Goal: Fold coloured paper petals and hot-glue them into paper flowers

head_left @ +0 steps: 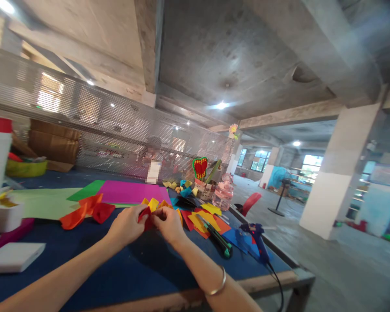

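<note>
Above the dark blue tabletop (123, 268), my left hand (130, 223) pinches a small red folded paper piece (145, 219) from the left. My right hand (169, 223) has its fingertips closed on the same red paper's right side. The fingers cover part of it. Just behind are yellow folded paper pieces (154, 204). To the left of my hands lie orange and red folded papers (87, 210). Right of my right hand, a green-and-black utility knife (219, 242) rests by red, orange and yellow paper sheets (201, 223).
A blue glue gun (258, 242) with a cord lies at the right table edge. Purple sheet (130, 191) and green sheets lie at the back. A pink clear bottle (223, 195) stands by a basket (204, 189). A white box (14, 256) sits left. A perforated metal panel (117, 130) borders the back.
</note>
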`<state>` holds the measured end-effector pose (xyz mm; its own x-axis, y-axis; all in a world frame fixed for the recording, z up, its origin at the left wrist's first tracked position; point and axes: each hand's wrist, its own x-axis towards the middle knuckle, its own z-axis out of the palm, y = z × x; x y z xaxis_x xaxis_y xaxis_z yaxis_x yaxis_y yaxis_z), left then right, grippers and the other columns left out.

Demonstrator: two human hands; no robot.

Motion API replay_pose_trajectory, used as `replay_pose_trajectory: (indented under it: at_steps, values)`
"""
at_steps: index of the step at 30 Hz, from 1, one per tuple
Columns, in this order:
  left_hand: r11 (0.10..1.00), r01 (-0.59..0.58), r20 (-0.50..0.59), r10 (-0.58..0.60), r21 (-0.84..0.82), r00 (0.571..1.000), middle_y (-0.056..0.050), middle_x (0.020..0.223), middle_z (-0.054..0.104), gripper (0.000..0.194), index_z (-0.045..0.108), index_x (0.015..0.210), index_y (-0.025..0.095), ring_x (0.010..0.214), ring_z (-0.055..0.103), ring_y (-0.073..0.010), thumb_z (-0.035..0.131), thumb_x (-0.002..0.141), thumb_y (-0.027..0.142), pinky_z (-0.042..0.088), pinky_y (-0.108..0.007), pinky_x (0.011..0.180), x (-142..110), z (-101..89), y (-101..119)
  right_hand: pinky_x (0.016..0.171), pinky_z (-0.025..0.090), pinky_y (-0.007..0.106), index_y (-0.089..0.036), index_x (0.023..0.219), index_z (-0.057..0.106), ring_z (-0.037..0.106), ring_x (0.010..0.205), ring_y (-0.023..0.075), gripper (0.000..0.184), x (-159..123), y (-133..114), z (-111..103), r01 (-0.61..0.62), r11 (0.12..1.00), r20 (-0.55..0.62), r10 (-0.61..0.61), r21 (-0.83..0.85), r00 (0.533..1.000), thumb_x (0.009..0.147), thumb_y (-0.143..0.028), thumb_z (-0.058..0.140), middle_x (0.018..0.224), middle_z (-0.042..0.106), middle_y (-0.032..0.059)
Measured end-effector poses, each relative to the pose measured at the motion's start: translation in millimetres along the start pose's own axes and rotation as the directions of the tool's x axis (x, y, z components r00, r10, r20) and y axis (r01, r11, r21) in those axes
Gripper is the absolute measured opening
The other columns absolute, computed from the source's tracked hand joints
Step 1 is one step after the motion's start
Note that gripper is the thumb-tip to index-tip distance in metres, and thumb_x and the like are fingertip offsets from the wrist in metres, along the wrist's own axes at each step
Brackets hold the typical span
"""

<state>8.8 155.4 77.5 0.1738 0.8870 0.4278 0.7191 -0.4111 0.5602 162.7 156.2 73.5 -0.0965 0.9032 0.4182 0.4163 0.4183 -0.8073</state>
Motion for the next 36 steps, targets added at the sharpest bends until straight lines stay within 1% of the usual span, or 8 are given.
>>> replay_pose_trajectory:
  at_steps: [7, 9, 15, 20, 23, 26, 29, 36]
  values:
    - [1.0, -0.006, 0.008, 0.006, -0.007, 1.0, -0.009, 0.095, 0.07, 0.023, 0.062, 0.095, 0.021, 0.094, 0.063, -0.0252, 0.045, 0.08, 0.024, 0.042, -0.028, 0.079, -2, 1.2, 3, 0.058, 0.043, 0.023, -0.019, 0.072, 0.059, 0.058, 0.061, 0.0144, 0.001, -12, -14, 3, 0.17, 0.954, -0.099, -0.199, -0.247, 0.975, 0.071, -0.019, 0.06, 0.065, 0.063, 0.0001]
    - [1.0, -0.011, -0.007, 0.011, -0.013, 1.0, -0.009, 0.097, 0.07, 0.023, 0.062, 0.095, 0.02, 0.094, 0.063, -0.025, 0.044, 0.081, 0.024, 0.042, -0.029, 0.079, -2, 0.5, 4, 0.059, 0.044, 0.024, -0.02, 0.073, 0.058, 0.059, 0.063, 0.015, 0.0, -13, -14, 4, 0.171, 0.957, -0.113, -0.202, -0.234, 0.973, 0.073, -0.02, 0.059, 0.066, 0.063, 0.0005]
    - [1.0, -0.023, -0.065, 0.024, 0.02, 0.998, -0.01, 0.099, 0.069, 0.023, 0.059, 0.098, 0.019, 0.094, 0.063, -0.0246, 0.041, 0.084, 0.025, 0.041, -0.029, 0.08, -1, 3.2, 2, 0.062, 0.046, 0.025, -0.017, 0.079, 0.062, 0.062, 0.067, 0.016, 0.01, -9, -15, 4, 0.103, 0.994, -0.095, -0.106, -0.042, 0.99, 0.078, -0.025, 0.056, 0.073, 0.066, 0.0031]
    - [0.998, -0.036, -0.035, 0.038, 0.049, 0.999, -0.012, 0.099, 0.068, 0.022, 0.055, 0.098, 0.017, 0.094, 0.064, -0.0253, 0.038, 0.085, 0.025, 0.041, -0.03, 0.077, -2, 7.6, 3, 0.059, 0.044, 0.023, -0.017, 0.072, 0.062, 0.06, 0.062, 0.0148, 0.008, -7, -14, 1, 0.13, 0.981, -0.116, -0.148, -0.147, 0.982, 0.077, -0.022, 0.057, 0.066, 0.064, 0.0015]
    - [0.997, -0.077, 0.004, 0.077, 0.021, 0.997, -0.01, 0.091, 0.069, 0.017, 0.054, 0.091, 0.018, 0.088, 0.064, -0.0237, 0.043, 0.079, 0.02, 0.042, -0.028, 0.073, -1, 6.6, 7, 0.059, 0.043, 0.023, -0.018, 0.074, 0.061, 0.059, 0.062, 0.0144, 0.005, -6, -11, -2, 0.157, 0.956, -0.126, -0.192, -0.247, 0.973, 0.076, -0.018, 0.057, 0.067, 0.064, 0.0013]
    - [0.988, -0.13, 0.002, 0.131, -0.087, 0.991, -0.007, 0.091, 0.069, 0.02, 0.056, 0.092, 0.018, 0.086, 0.064, -0.0218, 0.049, 0.073, 0.022, 0.043, -0.027, 0.073, 1, 3.3, 7, 0.061, 0.042, 0.024, -0.018, 0.078, 0.061, 0.06, 0.065, 0.0153, 0.007, -6, -10, -4, 0.194, 0.914, -0.097, -0.243, -0.356, 0.965, 0.077, -0.015, 0.055, 0.07, 0.064, 0.0019]
    - [0.972, -0.144, -0.039, 0.139, -0.184, 0.99, -0.006, 0.095, 0.069, 0.024, 0.06, 0.093, 0.018, 0.088, 0.064, -0.021, 0.047, 0.077, 0.031, 0.044, -0.028, 0.078, 4, -0.2, 5, 0.066, 0.042, 0.026, -0.018, 0.08, 0.06, 0.06, 0.073, 0.0176, 0.007, -8, -11, -4, 0.236, 0.842, -0.045, -0.294, -0.486, 0.955, 0.081, -0.016, 0.053, 0.075, 0.065, 0.0036]
    - [0.979, -0.188, -0.053, 0.184, -0.082, 0.981, -0.005, 0.081, 0.07, 0.02, 0.062, 0.08, 0.019, 0.078, 0.064, -0.0204, 0.043, 0.079, 0.027, 0.043, -0.029, 0.072, 2, -4.3, 1, 0.073, 0.043, 0.027, -0.017, 0.088, 0.056, 0.058, 0.083, 0.019, 0.007, -13, -10, -1, 0.307, 0.657, 0.081, -0.351, -0.688, 0.933, 0.087, -0.017, 0.049, 0.084, 0.063, 0.005]
